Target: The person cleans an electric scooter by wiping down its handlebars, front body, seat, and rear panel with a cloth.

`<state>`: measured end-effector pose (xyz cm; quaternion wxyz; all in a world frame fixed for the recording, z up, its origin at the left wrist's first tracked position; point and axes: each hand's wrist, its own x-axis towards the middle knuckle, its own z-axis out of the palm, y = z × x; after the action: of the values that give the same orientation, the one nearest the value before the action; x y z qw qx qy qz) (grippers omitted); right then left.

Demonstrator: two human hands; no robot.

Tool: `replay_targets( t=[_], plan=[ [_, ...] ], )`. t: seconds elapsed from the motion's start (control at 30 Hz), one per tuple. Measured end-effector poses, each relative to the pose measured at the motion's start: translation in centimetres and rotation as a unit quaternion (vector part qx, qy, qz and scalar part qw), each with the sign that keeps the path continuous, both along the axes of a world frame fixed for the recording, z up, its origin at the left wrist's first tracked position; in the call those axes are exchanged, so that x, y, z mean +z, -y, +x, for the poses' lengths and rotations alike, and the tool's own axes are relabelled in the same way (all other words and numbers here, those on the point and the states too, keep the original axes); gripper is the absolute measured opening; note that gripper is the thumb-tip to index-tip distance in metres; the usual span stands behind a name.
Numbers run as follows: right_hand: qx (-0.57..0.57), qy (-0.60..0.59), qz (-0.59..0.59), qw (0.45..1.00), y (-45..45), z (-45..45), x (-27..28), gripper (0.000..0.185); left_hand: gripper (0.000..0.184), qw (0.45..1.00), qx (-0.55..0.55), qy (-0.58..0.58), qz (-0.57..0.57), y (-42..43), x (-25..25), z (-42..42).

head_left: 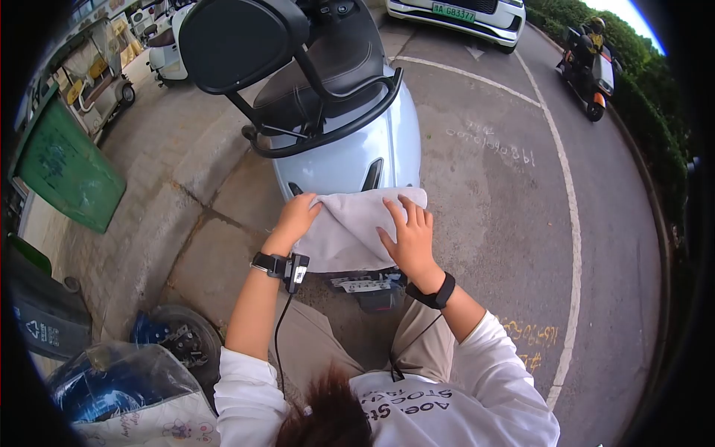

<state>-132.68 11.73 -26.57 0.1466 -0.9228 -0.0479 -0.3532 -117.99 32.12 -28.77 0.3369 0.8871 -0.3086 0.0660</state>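
Note:
A light grey cloth [350, 235] is spread against the rear of a pale blue scooter [402, 127], covering part of its tail. My left hand [296, 217] grips the cloth's left edge, with folds running from the fingers. My right hand [411, 237] is on the cloth's right side, fingers spread and bent; whether they press on it I cannot tell. Below the cloth a licence plate [365, 283] shows in part. Above it are the scooter's black rear rack [335, 141], dark seat [324, 78] and padded backrest [234, 45].
Left are a green bin [71, 164], a dark bin [48, 305] and a wheel [186, 339] beside a plastic-covered blue vehicle [134, 384]. A white car [462, 18] is parked ahead. A rider on a scooter [592, 71] is on the road at right.

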Motion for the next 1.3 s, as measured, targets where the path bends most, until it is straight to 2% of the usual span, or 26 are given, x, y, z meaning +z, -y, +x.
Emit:
replay_targets(
  t=[0.03, 0.07, 0.1, 0.13, 0.2, 0.27, 0.33, 0.4, 0.43, 0.5, 0.57, 0.73, 0.8, 0.87, 0.93, 1.0, 1.07, 1.13, 1.2, 1.3],
  plan=[
    [-0.001, 0.003, -0.001, 1.000, -0.3, 0.9, -1.6, 0.055, 0.022, 0.996, 0.040, 0.063, 0.057, 0.4, -0.2, -0.5],
    [-0.040, -0.034, 0.070, 0.996, -0.4, 2.0, -3.4, 0.052, 0.022, 0.982, 0.081, 0.125, 0.113, 0.9, -0.2, -0.9],
    [-0.077, -0.071, 0.141, 0.984, -0.4, 2.7, -5.0, 0.049, 0.019, 0.969, 0.138, 0.145, 0.144, 1.3, 1.0, -2.1],
    [-0.076, -0.071, 0.140, 0.985, -0.5, 2.8, -6.2, 0.049, 0.019, 0.969, 0.139, 0.146, 0.144, 1.7, 0.7, -2.8],
    [-0.067, 0.002, 0.120, 0.991, -0.8, 2.4, -8.3, 0.049, 0.024, 0.959, 0.240, 0.144, -0.044, 2.4, -0.5, -4.2],
    [-0.048, -0.040, 0.139, 0.988, -1.6, 1.8, -9.2, 0.051, 0.026, 0.968, 0.196, 0.063, -0.141, 3.2, -3.4, -5.9],
    [-0.039, -0.067, 0.053, 0.996, -2.0, 1.4, -8.7, 0.057, 0.033, 0.979, 0.165, 0.065, -0.103, 3.8, -5.0, -7.7],
    [-0.012, -0.066, 0.055, 0.996, -1.3, 1.9, -8.6, 0.063, 0.050, 0.983, 0.134, 0.121, -0.014, 4.8, -5.7, -9.1],
    [-0.002, -0.076, 0.032, 0.997, -0.9, 2.3, -8.5, 0.063, 0.050, 0.983, 0.134, 0.120, -0.014, 4.8, -6.0, -8.6],
    [0.007, -0.087, 0.008, 0.996, -0.4, 3.6, -6.8, 0.064, 0.062, 0.994, 0.080, 0.072, -0.005, 4.9, -6.1, -7.0],
    [0.040, -0.063, -0.029, 0.997, 0.5, 6.2, -3.8, 0.066, 0.060, 0.992, 0.085, 0.088, 0.014, 5.6, -4.0, -4.0],
    [0.033, -0.029, -0.061, 0.997, 2.1, 13.6, 0.5, 0.063, 0.052, 0.986, 0.118, 0.103, 0.052, 7.3, 0.6, 2.0],
    [0.041, -0.019, -0.072, 0.996, 1.8, 13.7, 0.5, 0.062, 0.051, 0.985, 0.129, 0.102, 0.052, 7.1, 0.1, 2.0],
    [0.046, -0.009, -0.081, 0.996, 1.5, 12.6, 0.0, 0.061, 0.051, 0.985, 0.073, 0.151, 0.028, 6.5, -1.3, 0.5],
    [0.088, -0.063, -0.129, 0.986, 0.8, 8.7, -1.8, 0.059, 0.051, 0.990, 0.013, 0.143, 0.008, 5.5, -3.5, -2.7],
    [0.112, -0.107, -0.130, 0.979, 0.2, 4.9, -3.8, 0.059, 0.052, 0.994, -0.039, 0.102, 0.026, 4.2, -4.6, -5.9],
    [0.137, -0.124, -0.114, 0.976, 0.5, 4.8, -3.7, 0.057, 0.053, 0.992, -0.066, 0.102, 0.043, 3.6, -4.3, -6.5],
    [0.160, -0.149, -0.096, 0.971, 0.6, 5.4, -3.4, 0.055, 0.055, 0.991, -0.057, 0.115, 0.037, 3.9, -3.1, -4.8],
    [0.113, -0.070, -0.129, 0.983, 0.9, 9.0, -1.2, 0.052, 0.056, 0.989, -0.035, 0.142, 0.025, 4.7, -1.9, -1.8],
    [0.108, -0.029, -0.096, 0.989, 0.7, 12.9, 0.9, 0.049, 0.056, 0.989, 0.015, 0.149, -0.012, 5.8, -0.1, 2.4]
  ],
)
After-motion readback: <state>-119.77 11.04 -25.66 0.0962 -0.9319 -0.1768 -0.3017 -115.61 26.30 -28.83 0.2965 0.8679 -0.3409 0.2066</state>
